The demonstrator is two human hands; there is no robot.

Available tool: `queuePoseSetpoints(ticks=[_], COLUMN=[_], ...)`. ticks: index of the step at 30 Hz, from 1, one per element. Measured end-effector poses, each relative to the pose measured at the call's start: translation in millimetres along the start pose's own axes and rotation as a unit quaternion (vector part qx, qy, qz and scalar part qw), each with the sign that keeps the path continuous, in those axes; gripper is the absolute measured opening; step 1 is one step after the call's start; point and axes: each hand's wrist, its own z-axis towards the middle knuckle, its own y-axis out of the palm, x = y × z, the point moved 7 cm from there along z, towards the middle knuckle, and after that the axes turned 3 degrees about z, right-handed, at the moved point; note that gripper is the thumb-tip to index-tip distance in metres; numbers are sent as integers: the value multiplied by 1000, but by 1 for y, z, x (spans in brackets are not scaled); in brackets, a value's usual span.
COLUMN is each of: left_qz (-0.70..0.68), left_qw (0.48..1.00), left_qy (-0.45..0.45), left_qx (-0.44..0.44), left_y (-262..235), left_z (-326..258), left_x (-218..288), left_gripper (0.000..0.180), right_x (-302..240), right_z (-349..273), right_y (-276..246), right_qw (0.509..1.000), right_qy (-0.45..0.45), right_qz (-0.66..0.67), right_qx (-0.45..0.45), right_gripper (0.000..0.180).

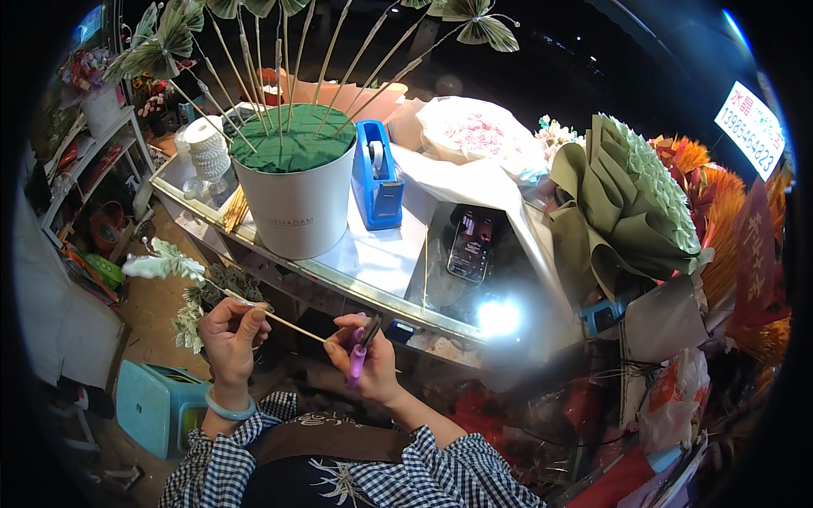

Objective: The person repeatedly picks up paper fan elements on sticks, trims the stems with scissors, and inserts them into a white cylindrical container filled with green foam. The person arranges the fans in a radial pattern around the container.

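Observation:
My left hand is closed, pinching a thin wooden stick between thumb and fingers. A pale green folded piece, like a butterfly or fan, sits on the stick's far left end. Closed fingers of my right hand steady the stick's other end. Purple-handled scissors hang in that same hand, dark blades pointing up. Beyond both hands stands a white bucket filled with green floral foam. Several sticks topped with green pleated folds fan upward from the foam.
On the glass-edged counter are a blue tape dispenser, a white cord spool, a phone and a pink bouquet. A green-wrapped bouquet stands right. A light blue stool is at lower left.

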Motion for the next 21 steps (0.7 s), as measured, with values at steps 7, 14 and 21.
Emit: queuePoseSetpoints(ticks=[7, 14, 21], left_qz=[-11, -70, -195], left_qw=[999, 996, 981], left_qy=[-13, -36, 4], left_qx=[34, 32, -14], left_y=[0, 3, -1], left_z=[-1, -2, 5], left_x=[-5, -8, -5], left_gripper=[21, 17, 15], right_x=[-29, -22, 20], right_z=[-11, -10, -8], right_y=[9, 10, 0], right_qw=[906, 926, 993], right_qy=[-336, -293, 95], right_qz=[-255, -238, 67], right_qx=[18, 14, 2], right_gripper=[52, 52, 39])
